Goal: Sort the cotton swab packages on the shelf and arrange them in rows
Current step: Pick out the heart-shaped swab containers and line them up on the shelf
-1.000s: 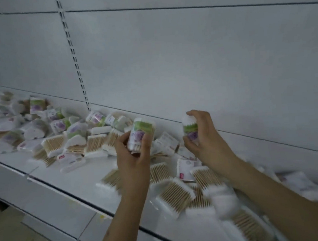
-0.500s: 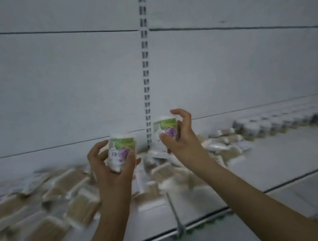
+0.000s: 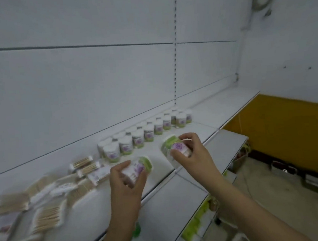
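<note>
Now left hand [image 3: 124,183] grips one swab tub [image 3: 139,167], right hand [image 3: 191,156] grips another [image 3: 173,148], both above shelf [image 3: 161,202], near the tub rows [image 3: 146,135]

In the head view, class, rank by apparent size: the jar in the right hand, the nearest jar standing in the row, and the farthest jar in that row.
1. Jar in the right hand: looks largest, though it is nearest the camera.
2. Nearest row jar.
3. Farthest row jar: looks smallest, being farthest away.
All three seem the same product, so true sizes are probably alike.
</note>
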### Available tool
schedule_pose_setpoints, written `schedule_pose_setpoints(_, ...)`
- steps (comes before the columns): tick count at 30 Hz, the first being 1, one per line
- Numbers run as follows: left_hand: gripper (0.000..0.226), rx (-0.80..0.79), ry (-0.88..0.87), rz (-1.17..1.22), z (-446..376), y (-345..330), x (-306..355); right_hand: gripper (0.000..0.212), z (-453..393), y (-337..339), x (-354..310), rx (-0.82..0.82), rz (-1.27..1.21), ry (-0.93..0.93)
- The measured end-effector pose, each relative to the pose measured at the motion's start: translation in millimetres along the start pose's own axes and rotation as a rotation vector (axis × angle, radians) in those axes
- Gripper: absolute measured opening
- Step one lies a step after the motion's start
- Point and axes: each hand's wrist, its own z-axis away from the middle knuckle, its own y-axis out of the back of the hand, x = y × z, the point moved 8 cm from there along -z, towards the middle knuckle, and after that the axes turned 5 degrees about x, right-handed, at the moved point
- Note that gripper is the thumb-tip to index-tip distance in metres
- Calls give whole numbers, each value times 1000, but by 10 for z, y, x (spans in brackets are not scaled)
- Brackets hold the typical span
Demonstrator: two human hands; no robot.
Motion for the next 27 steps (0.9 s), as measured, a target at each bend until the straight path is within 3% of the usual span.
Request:
schedule_pose_setpoints(5, 21, -50, 5, 21, -295, -940, -211, 28, -451, 574, 569, 159, 104, -46)
schedule_pose_setpoints(8, 15, -36, 4, -38, -551, -1428, -378, 32, -793, 674, 913, 146, 161, -86)
schedule_pose_setpoints(12, 10, -66, -102, -72, -977, -1977, -509, 33, -1522, 609, 1169, 24, 339, 27)
schedule_pose_setpoints(16, 48, -63, -99, -154, -1335, -2299, -543, 51, -2175, 379, 1317, -166, 555, 97)
schedule_pose_setpoints(19, 55, -35, -207, -325, -1543, -2432, -515, 53, -2471, 230, 1404, -246, 543, 137)
schedule_pose_setpoints(24, 46, -75, -384, -603, -1642, -2574, -651, 58, -2671, -171, 1593, -513, 534, 465)
schedule_pose_setpoints(27, 48, -32, -414, -666, -1605, -2633, -722, 56, -2771, -302, 1630, -563, 536, 661)
